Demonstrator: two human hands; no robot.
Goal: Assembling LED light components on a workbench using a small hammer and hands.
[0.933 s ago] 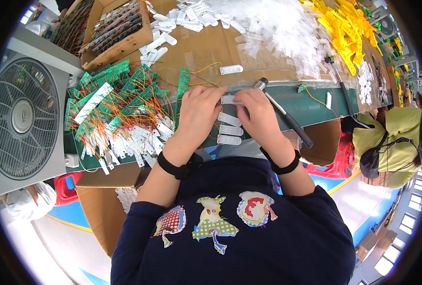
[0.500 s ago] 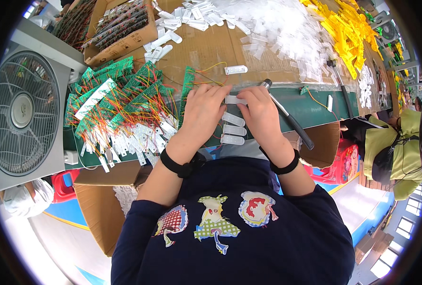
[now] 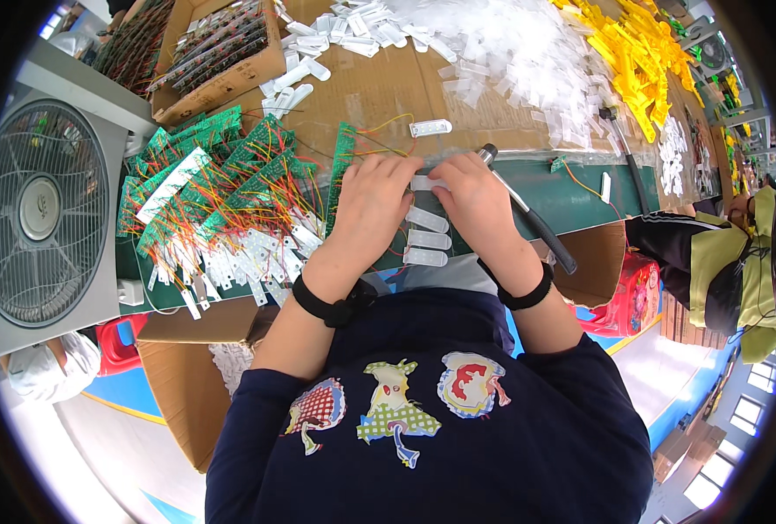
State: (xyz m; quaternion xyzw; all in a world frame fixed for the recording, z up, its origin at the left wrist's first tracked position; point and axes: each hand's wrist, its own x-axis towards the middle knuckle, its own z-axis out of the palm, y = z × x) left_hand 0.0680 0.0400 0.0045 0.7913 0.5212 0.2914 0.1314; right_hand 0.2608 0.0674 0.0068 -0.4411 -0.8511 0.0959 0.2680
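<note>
A small white plastic housing lies crosswise between my hands at the table's edge. My left hand is closed at its left end, fingers bent over and fingertips partly hidden. My right hand pinches the right end with thumb and fingers. Just below, several similar translucent housings lie in a column. A green circuit board strip with red and yellow wires rests left of my left hand. Above the hands lies another white housing with wires leading to it.
A hammer with a black grip lies right of my right hand. Wired green boards pile up at left, beside a grey fan. Farther back are a cardboard box, heaps of clear plastic pieces and yellow parts.
My hands stay on the same housing with barely any movement. The view has shifted slightly. At far right, the person in yellow-green and black has changed position.
</note>
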